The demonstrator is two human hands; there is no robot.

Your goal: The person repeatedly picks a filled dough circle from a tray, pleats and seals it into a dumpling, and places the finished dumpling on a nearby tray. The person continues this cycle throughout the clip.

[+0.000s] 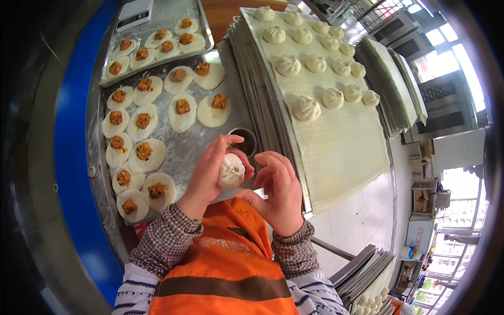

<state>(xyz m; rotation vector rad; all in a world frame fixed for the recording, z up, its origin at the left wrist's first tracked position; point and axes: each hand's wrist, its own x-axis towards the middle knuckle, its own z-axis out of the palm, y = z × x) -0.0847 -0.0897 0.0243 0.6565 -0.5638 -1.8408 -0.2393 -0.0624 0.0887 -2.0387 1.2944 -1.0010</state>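
Observation:
A pleated white dough bun rests in the curled fingers of my left hand, its gathered top facing up. Just to the right, my right hand is held apart from the bun with its fingers spread and bent, holding nothing. Behind my left fingers is a round metal bowl with dark contents, partly covered by the hand. To the left, flat dough rounds topped with lumps of orange-brown filling lie in rows on a floured metal worktop.
A stack of trays on the right bears several pleated buns on a ridged mat. Filled rounds and a digital scale occupy a metal tray at the far left. More stacked trays stand beyond; others are at lower right.

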